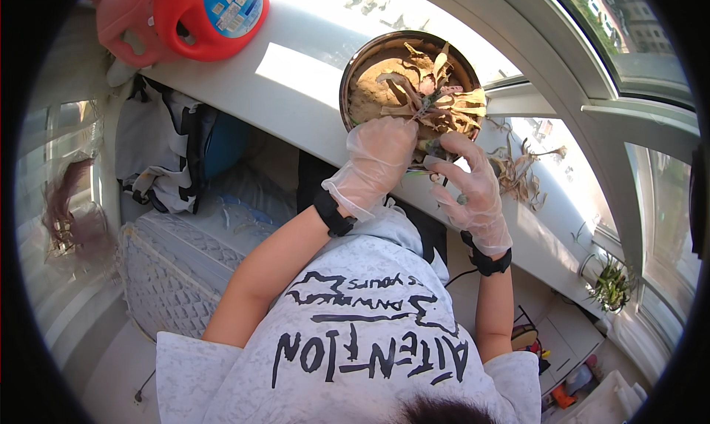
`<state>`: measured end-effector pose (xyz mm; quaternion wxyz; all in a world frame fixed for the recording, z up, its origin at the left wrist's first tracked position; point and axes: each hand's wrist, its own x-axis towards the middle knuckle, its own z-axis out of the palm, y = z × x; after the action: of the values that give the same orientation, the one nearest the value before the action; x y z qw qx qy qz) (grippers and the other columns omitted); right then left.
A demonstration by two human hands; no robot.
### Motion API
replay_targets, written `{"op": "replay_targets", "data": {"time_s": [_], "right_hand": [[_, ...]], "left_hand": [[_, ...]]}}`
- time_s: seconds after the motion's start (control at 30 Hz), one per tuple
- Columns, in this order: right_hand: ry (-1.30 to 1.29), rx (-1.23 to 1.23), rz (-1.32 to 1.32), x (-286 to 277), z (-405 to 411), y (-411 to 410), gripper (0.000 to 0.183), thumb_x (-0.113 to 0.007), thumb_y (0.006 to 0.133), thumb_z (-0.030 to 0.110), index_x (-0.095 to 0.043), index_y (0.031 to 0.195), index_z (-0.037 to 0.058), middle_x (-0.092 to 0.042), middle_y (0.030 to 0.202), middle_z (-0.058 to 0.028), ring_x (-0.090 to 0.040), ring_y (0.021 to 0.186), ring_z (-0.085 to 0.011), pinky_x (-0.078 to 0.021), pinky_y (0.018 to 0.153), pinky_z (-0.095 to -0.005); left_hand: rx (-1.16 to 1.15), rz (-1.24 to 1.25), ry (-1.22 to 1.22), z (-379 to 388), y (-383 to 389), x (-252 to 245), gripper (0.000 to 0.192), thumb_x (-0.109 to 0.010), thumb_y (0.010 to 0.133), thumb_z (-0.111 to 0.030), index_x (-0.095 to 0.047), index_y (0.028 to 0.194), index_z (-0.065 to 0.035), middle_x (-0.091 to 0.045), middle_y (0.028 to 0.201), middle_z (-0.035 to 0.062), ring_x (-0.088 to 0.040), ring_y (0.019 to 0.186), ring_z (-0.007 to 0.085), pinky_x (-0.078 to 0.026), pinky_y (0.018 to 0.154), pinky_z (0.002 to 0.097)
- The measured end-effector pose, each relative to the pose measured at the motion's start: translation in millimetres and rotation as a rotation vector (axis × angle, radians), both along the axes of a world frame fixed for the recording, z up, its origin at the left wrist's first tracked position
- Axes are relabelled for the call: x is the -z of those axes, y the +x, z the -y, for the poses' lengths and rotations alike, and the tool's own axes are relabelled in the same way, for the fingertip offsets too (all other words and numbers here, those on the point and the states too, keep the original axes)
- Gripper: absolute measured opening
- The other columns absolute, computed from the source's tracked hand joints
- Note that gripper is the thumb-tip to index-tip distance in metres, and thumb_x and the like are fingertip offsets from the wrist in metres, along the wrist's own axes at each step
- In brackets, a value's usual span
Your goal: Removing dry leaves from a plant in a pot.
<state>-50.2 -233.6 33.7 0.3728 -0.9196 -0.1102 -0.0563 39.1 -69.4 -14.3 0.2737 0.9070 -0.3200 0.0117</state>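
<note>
A round, dark-rimmed flower pot point(345, 85) stands on the white windowsill, holding dry brown soil point(373, 85) and a withered plant point(435, 94) with curled tan leaves. Both my hands wear clear disposable gloves and black wrist straps. Over the pot's near rim, my left hand point(383, 152) is curled, its fingertips at the base of a grey-green leaf point(426, 107); the fingertips are partly hidden. Right of it my right hand point(471, 185) has bent fingers spread around a dark green plant piece point(435, 148) at the near rim. Whether it grips that piece is unclear.
Dried leaves point(518, 168) lie in a heap on the windowsill right of the pot. Red detergent jugs point(238, 13) stand at the far left end. A small potted green plant point(610, 284) sits farther right. A plastic-wrapped mattress point(166, 274) is at lower left. Windows curve along the right.
</note>
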Motion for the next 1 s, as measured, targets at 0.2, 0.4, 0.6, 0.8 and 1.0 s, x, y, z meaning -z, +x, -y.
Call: {"op": "replay_targets", "data": {"time_s": [0.2, 0.4, 0.6, 0.8, 1.0], "right_hand": [[-0.003, -0.006, 0.028, 1, 0, -1, 0.030, -0.074, 0.069, 0.014, -0.066, 0.097, 0.0063, -0.055, 0.120, -0.0156, -0.055, 0.112, -0.0360, -0.0452, 0.094, -0.0432], [-0.031, -0.010, 0.037, -1, -1, 1, 0.031, -0.073, 0.069, 0.015, -0.067, 0.098, 0.0066, -0.055, 0.120, -0.0141, -0.055, 0.112, -0.0364, -0.0458, 0.093, -0.0438], [-0.161, 0.069, 0.145, 2, -14, 1, 0.025, -0.074, 0.070, 0.017, -0.069, 0.093, 0.0111, -0.057, 0.119, -0.0098, -0.052, 0.117, -0.0324, -0.0402, 0.100, -0.0468], [-0.184, 0.216, 0.229, -5, -40, 8, 0.020, -0.077, 0.070, 0.017, -0.069, 0.088, 0.0125, -0.060, 0.114, -0.0057, -0.054, 0.115, -0.0283, -0.0359, 0.103, -0.0461], [0.118, 0.341, 0.348, -12, -55, 10, 0.029, -0.080, 0.066, 0.006, -0.066, 0.092, 0.0069, -0.064, 0.100, -0.0060, -0.064, 0.084, -0.0235, -0.0517, 0.069, -0.0334]], "left_hand": [[-0.008, -0.027, -0.003, -4, 0, 2, 0.007, -0.063, 0.083, -0.017, -0.066, 0.083, -0.0106, -0.065, 0.075, 0.0102, -0.064, 0.071, 0.0297, -0.050, 0.063, 0.0408], [0.030, 0.009, -0.190, -19, -9, -9, 0.005, -0.068, 0.079, -0.011, -0.065, 0.083, -0.0087, -0.065, 0.074, 0.0070, -0.062, 0.069, 0.0278, -0.050, 0.061, 0.0368], [-0.033, -0.263, -0.446, -34, -9, -31, 0.010, -0.068, 0.081, -0.008, -0.069, 0.090, -0.0028, -0.067, 0.075, 0.0058, -0.063, 0.066, 0.0189, -0.050, 0.058, 0.0300], [-0.200, -1.136, -0.803, -36, -4, -58, 0.016, -0.065, 0.090, -0.011, -0.070, 0.096, 0.0029, -0.067, 0.084, -0.0003, -0.055, 0.075, 0.0030, -0.045, 0.064, 0.0194], [-0.190, -1.374, -0.789, -43, 1, -70, 0.017, -0.067, 0.088, -0.014, -0.071, 0.096, 0.0008, -0.068, 0.086, 0.0010, -0.058, 0.078, 0.0046, -0.046, 0.073, 0.0189]]}}
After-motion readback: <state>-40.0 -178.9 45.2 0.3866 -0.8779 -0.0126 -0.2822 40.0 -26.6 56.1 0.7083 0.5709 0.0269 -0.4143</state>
